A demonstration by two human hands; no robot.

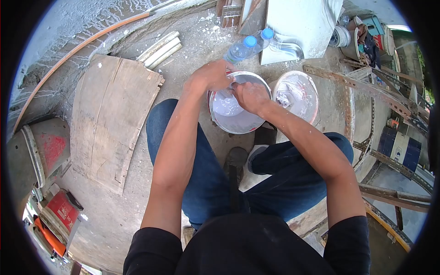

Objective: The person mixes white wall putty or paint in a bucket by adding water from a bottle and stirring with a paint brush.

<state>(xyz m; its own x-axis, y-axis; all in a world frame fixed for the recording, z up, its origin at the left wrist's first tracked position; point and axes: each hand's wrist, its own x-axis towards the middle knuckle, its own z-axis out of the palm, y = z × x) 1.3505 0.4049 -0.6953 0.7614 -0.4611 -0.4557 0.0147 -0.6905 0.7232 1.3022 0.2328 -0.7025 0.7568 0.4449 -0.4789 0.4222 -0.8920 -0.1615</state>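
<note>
A round bucket stands between my knees, with milky white liquid inside. Over its far left rim is my left hand, fingers bent inward and partly hidden. My right hand is closed above the bucket's opening, its fingertips meeting those of the left hand. Whatever small thing is between the fingers cannot be made out. To the right, touching or nearly touching the bucket, is a second container smeared with thick white paste.
Two blue-capped plastic bottles stand just beyond the bucket. A sheet of plywood lies on the left, near several pale strips. Behind stands a white panel. Rusty perforated metal bars crowd the right side.
</note>
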